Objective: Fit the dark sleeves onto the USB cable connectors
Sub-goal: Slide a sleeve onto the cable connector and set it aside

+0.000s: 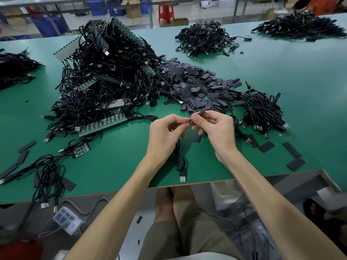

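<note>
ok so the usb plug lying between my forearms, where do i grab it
Pinch the USB plug by its black moulded body, across the narrow sides, from above: it lies flat on the table with its metal tip toward you, left free.

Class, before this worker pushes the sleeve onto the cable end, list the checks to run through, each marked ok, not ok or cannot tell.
1. Right hand pinches a dark sleeve: ok.
2. Left hand pinches the cable near its end: ok.
3. Sleeve mouth lined up with the cable end: cannot tell, fingertips hide it.
4. Cable slack untangled: ok, it lies loose on the table, USB plug near the edge.
5. Sleeve pile close beyond the hands: ok.
</note>
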